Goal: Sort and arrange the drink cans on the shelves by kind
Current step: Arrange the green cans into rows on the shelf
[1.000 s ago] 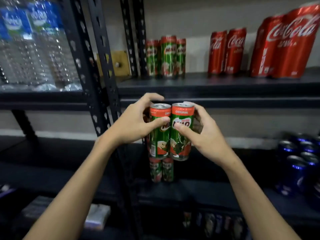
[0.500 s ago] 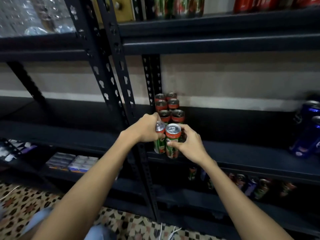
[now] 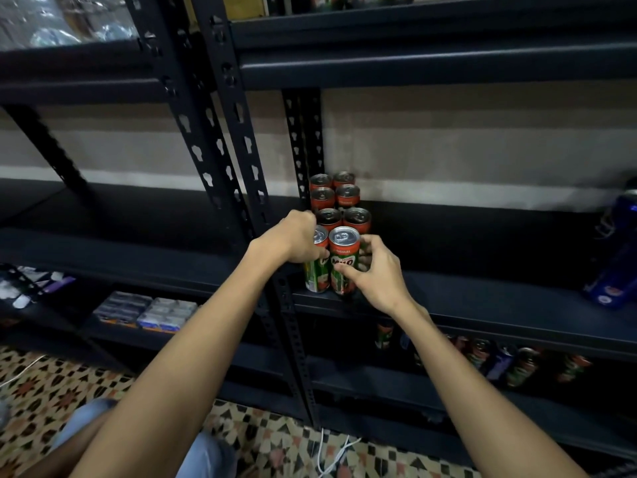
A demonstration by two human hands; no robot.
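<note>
Two green Milo cans stand side by side at the front edge of the middle black shelf [image 3: 482, 305]. My left hand [image 3: 293, 241] grips the left Milo can [image 3: 315, 276] from the left. My right hand [image 3: 374, 270] grips the right Milo can [image 3: 343, 267], thumb across its front. Behind them a double row of several more Milo cans [image 3: 339, 201] runs back to the wall beside the upright post.
Blue cans [image 3: 617, 270] stand at the shelf's far right. Mixed cans [image 3: 499, 360] fill the lower shelf. Flat packs [image 3: 148, 310] lie on the lower left shelf. Black uprights [image 3: 227, 132] cross the left side. Patterned floor tiles and white cables lie below.
Both hands brought the two Milo cans down from in front of the upper shelf to the middle shelf, in front of the Milo row. The view tilted downward.
</note>
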